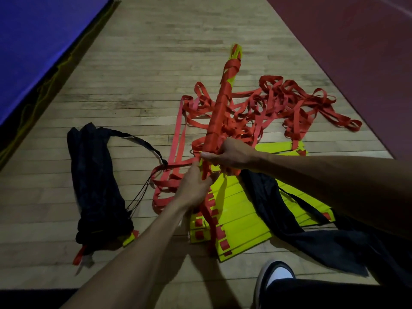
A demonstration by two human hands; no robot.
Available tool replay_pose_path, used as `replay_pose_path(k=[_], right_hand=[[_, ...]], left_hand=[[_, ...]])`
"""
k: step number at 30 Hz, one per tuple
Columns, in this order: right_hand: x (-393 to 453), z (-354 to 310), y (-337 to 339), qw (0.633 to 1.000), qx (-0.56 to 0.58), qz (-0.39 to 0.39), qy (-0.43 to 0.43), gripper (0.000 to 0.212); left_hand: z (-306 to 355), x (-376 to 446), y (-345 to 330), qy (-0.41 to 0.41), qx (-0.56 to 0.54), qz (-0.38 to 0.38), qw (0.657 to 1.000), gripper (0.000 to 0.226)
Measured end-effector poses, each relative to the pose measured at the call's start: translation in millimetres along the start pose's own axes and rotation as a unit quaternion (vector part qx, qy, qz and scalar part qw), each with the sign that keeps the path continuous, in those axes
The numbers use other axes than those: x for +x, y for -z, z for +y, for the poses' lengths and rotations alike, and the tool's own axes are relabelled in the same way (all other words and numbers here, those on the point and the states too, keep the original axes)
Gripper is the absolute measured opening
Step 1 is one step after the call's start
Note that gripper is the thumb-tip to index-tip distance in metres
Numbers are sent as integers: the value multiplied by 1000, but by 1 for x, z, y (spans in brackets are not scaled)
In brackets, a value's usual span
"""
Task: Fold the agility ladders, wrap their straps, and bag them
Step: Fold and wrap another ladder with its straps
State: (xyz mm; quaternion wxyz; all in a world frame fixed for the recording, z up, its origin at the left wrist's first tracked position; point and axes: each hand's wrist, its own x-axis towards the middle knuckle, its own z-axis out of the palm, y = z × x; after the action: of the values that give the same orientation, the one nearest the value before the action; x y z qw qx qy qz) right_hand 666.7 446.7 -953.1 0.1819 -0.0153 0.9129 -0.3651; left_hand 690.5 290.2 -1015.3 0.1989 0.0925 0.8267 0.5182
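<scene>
The right hand [229,156] grips the near end of a folded ladder bundle [219,112] wound in red strap, its far end raised and pointing away over the wooden floor [138,70]. The left hand [195,186] pinches a red strap [178,168] just below that end. Beneath them lie flat yellow rungs [240,219] and a tangle of loose red straps [294,101]. A filled black bag [95,181] lies to the left; an empty black bag [312,237] is draped over the rungs
</scene>
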Motion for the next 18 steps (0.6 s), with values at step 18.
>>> replay_pose_path(k=[18], right_hand=[[3,12,-8,997,81,7,16,39]], left_hand=[[0,1,17,54,-287,-60,955,39]])
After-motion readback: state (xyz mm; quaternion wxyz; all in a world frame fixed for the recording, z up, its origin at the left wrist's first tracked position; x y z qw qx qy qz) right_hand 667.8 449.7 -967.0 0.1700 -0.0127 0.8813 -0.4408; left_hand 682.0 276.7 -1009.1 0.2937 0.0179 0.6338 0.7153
